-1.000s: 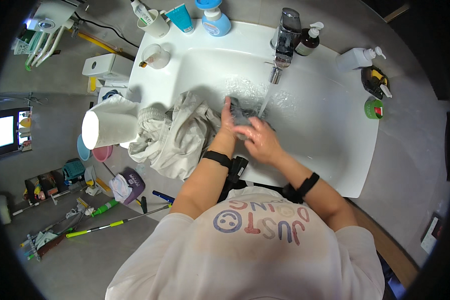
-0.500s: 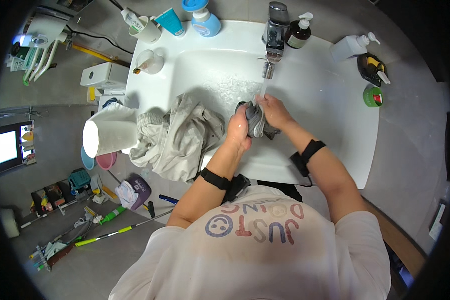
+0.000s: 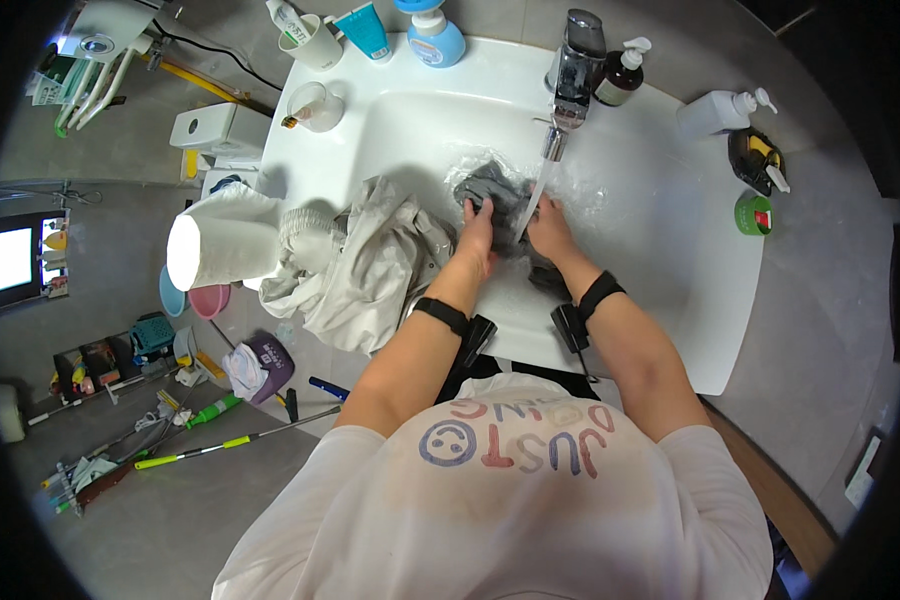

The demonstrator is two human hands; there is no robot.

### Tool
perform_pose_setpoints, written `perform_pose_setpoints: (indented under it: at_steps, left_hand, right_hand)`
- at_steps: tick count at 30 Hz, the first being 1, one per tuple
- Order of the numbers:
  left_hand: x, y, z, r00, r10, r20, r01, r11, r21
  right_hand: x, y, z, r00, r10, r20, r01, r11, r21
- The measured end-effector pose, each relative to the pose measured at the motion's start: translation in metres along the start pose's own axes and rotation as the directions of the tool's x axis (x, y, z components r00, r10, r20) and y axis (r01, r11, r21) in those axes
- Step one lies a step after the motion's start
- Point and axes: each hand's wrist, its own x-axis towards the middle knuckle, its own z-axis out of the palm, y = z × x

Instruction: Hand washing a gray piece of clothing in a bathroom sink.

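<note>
Both hands are low in the white sink (image 3: 670, 260), on a wet dark grey cloth (image 3: 490, 188) spread wider under the running water. My left hand (image 3: 478, 232) grips its left side, thumb and fingers on the fabric. On the other side my right hand (image 3: 550, 230) holds the cloth's right part next to the stream, its fingertips partly hidden. Part of the cloth hangs down below the right hand. Water runs from the chrome faucet (image 3: 575, 75) between the hands and splashes beyond the cloth.
A crumpled light grey garment (image 3: 380, 270) hangs over the sink's left edge beside a white cylinder (image 3: 220, 250). Along the back rim stand a cup (image 3: 315, 50), a clear cup (image 3: 315, 108), a blue pump bottle (image 3: 436, 42) and a dark pump bottle (image 3: 620, 75). A white pump bottle (image 3: 715, 113) stands right.
The bunched cloth has been lowered and opened out in the sink, with its far part pushed away from me. My hands have moved slightly apart, and the water now falls onto it.
</note>
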Motion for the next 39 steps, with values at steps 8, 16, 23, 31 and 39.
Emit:
perform_pose_setpoints:
  at_steps: [8, 16, 23, 31, 39]
  left_hand:
    - [0.004, 0.012, -0.025, 0.776, 0.247, 0.58, 0.174, 0.8, -0.574]
    - [-0.002, -0.021, -0.002, 0.833, 0.346, 0.432, 0.005, 0.776, -0.631]
    - [-0.043, 0.003, -0.005, 0.972, 0.203, 0.117, -0.187, 0.974, -0.129]
    - [-0.018, 0.011, -0.02, 0.975, 0.168, -0.145, -0.108, 0.931, 0.349]
    - [0.006, 0.012, 0.002, 0.988, -0.089, 0.127, 0.111, 0.978, -0.177]
  right_hand:
    - [-0.106, -0.093, -0.048, 0.791, -0.598, 0.127, 0.579, 0.799, 0.162]
    - [-0.048, -0.114, -0.037, 0.978, -0.205, 0.03, 0.206, 0.978, -0.015]
    - [0.019, -0.032, -0.05, 0.915, -0.048, 0.4, 0.048, 0.999, 0.008]
    - [-0.02, 0.003, -0.006, 0.817, -0.261, 0.515, 0.57, 0.508, -0.646]
    - [-0.01, -0.022, 0.009, 0.945, -0.325, 0.044, 0.308, 0.926, 0.218]
